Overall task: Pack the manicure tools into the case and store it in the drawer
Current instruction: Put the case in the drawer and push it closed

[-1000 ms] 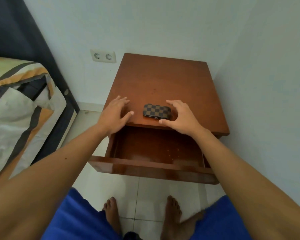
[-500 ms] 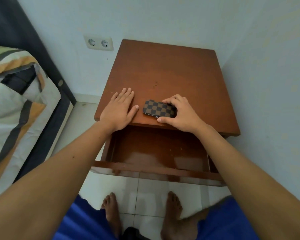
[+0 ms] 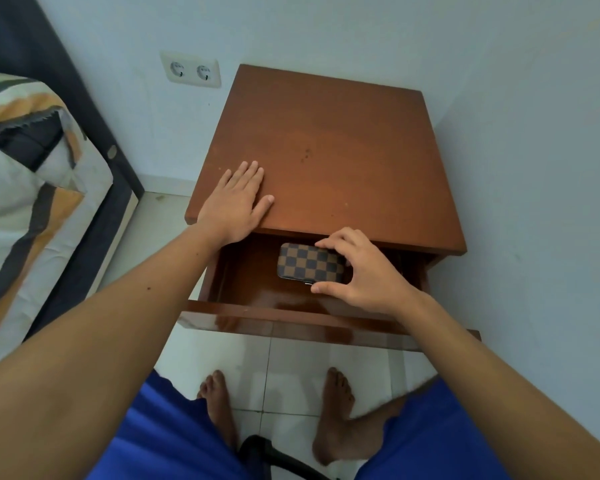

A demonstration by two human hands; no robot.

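Note:
The closed manicure case point(image 3: 307, 263), brown and dark checkered, is inside the open drawer point(image 3: 291, 318) of the wooden nightstand point(image 3: 326, 150). My right hand point(image 3: 364, 268) grips the case's right end between thumb and fingers, just below the nightstand's front edge. Whether the case rests on the drawer floor or hangs just above it, I cannot tell. My left hand point(image 3: 236, 202) lies flat, fingers together, on the front left corner of the nightstand top. No loose tools are visible.
A bed point(image 3: 32, 168) with a patterned cover stands to the left. Walls close in behind and to the right, with a double socket point(image 3: 190, 69) on the back wall. My bare feet point(image 3: 333, 410) stand on white tiles below the drawer front.
My right hand has carried the case off the nightstand top and down into the drawer. My left hand has stayed flat on the top.

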